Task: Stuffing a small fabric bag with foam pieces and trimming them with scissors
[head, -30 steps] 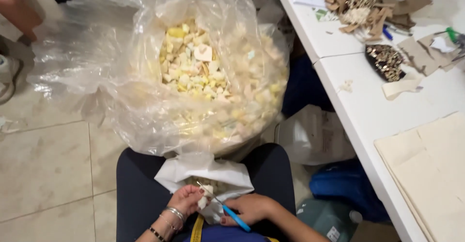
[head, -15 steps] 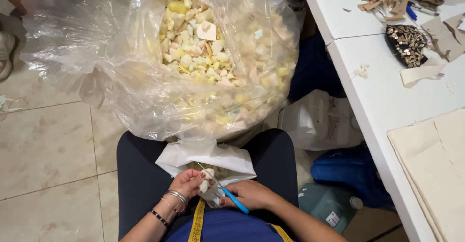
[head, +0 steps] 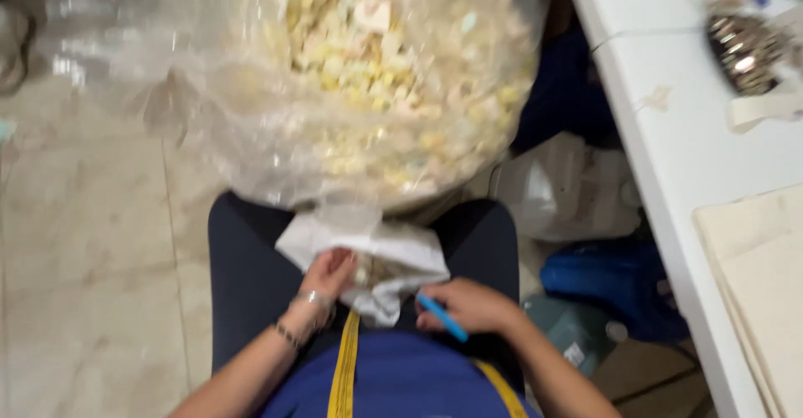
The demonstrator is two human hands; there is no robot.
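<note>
I sit with a white cloth piece on my lap. My left hand, with bracelets at the wrist, grips the cloth's near edge. My right hand holds a thin blue tool beside the cloth. A yellow measuring tape hangs down my chest. Just beyond my knees stands a big clear plastic bag filled with pale yellow and white foam scraps. The picture is blurred by motion.
A white table runs along the right, with beige fabric and a dark dish of small bits on it. Under it lie a white bag and a blue bag. Tiled floor is at left.
The view has tilted down and closer, so the bag now fills the top. My hands stay on the cloth in my lap, the right one shifted slightly right.
</note>
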